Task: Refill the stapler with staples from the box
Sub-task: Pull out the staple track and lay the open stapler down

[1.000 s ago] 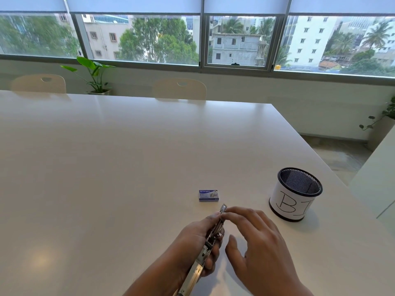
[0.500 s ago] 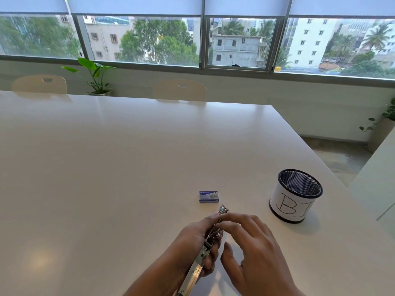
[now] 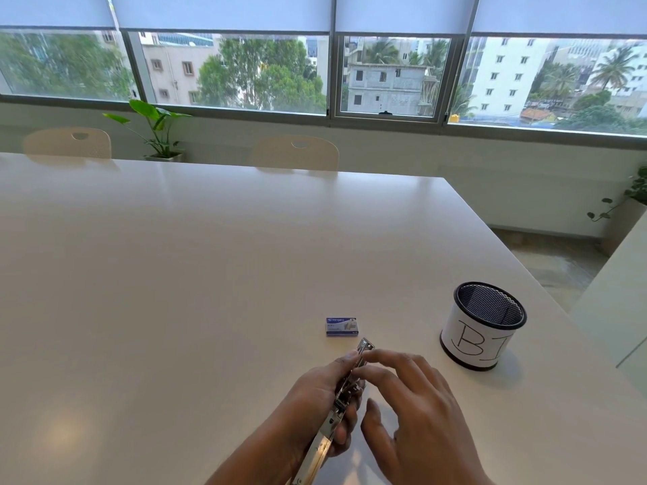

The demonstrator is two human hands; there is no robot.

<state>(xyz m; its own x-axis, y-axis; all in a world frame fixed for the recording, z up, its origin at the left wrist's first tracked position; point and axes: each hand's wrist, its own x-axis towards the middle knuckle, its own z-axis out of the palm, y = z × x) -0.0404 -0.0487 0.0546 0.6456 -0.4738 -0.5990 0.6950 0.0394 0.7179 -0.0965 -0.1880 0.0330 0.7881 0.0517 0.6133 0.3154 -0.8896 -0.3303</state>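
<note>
1. Near the table's (image 3: 175,274) near edge, your left hand (image 3: 315,397) curls round the stapler (image 3: 331,420). Its metal body lies swung out long and points toward the far edge.
2. Your right hand (image 3: 413,414) is spread. Its first fingertips rest on the stapler's front end and the thumb stands apart below, pinching nothing that shows.
3. The blue staple box (image 3: 342,326) lies flat just beyond the stapler's tip, apart from both hands. It looks closed.
4. Progress, as a judgement: early. The stapler appears opened for loading, but no strip of staples is visible in either hand or in the channel. Whether the channel is bare cannot be told.
5. Left to do: open the box, draw out a strip, seat it in the stapler and close the stapler.
6. The count: one stapler and one staple box. One mesh cup (image 3: 483,330) marked "BI" stands near the right edge. Two chairs (image 3: 68,143) (image 3: 296,152) wait at the far edge, and there are two plants (image 3: 154,131) (image 3: 630,197) beyond the table.
</note>
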